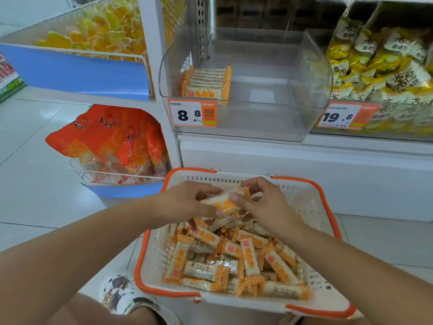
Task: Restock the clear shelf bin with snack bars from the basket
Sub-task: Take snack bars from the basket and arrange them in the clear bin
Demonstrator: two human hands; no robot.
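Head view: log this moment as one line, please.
stage: gathering | hands: left and right both hold snack bars over basket | clear shelf bin: one neat row at left, mostly bare

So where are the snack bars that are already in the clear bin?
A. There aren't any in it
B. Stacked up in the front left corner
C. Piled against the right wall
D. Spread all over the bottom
B: the small row of snack bars stands in the front left corner of the clear bin, just above the 8.8 price tag; the rest of the bin floor is bare.
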